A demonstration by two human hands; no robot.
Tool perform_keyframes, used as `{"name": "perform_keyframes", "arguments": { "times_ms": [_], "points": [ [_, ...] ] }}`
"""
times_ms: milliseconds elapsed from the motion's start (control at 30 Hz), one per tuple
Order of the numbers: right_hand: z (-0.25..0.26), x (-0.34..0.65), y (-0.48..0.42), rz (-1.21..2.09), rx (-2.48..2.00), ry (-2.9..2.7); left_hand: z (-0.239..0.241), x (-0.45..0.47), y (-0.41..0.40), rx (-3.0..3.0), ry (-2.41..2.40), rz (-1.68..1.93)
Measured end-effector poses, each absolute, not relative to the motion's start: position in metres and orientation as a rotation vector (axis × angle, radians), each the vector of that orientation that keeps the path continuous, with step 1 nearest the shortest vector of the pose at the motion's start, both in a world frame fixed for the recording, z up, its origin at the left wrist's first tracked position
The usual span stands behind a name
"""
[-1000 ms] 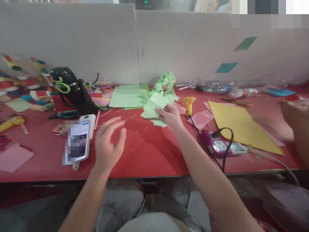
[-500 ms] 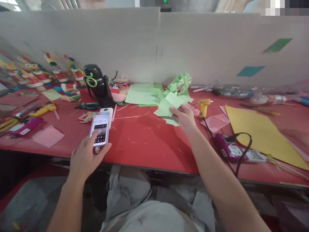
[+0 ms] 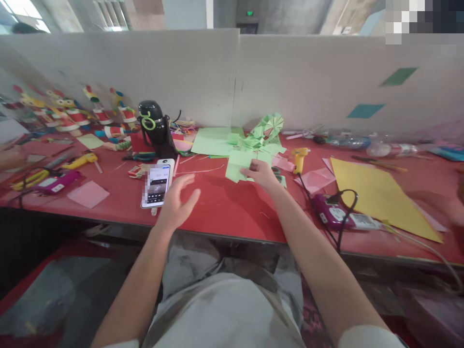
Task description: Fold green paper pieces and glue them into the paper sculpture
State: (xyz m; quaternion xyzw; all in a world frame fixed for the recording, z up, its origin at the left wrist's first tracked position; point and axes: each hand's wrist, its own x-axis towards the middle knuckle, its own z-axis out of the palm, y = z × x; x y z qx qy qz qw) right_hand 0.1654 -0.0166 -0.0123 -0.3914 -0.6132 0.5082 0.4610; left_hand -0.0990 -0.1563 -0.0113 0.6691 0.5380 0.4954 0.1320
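One phone (image 3: 157, 185) just beside left hand (image 3: 177, 203)

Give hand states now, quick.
Left hand: open, empty, beside the phone.
Right hand: closed on green paper.

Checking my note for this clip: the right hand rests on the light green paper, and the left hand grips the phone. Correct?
The head view shows the left hand open beside the phone, which lies on the red table. The right hand does rest on the light green paper.
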Motion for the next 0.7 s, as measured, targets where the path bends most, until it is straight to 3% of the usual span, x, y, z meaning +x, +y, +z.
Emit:
{"name": "perform_keyframes", "arguments": {
  "times_ms": [133,300,700],
  "points": [
    [-0.011,0.161,-0.026,1.334,-0.877,-1.671,-0.011,-0.047,-0.095,1.582,1.292,1.342],
    [-0.020,0.173,-0.026,1.269,-0.876,-1.580,-0.005,-0.013,-0.039,1.576,0.957,1.077],
    [-0.044,0.181,-0.034,0.943,-0.925,-1.381,-0.039,-0.015,-0.028,1.618,0.906,1.201]
  ]
}}
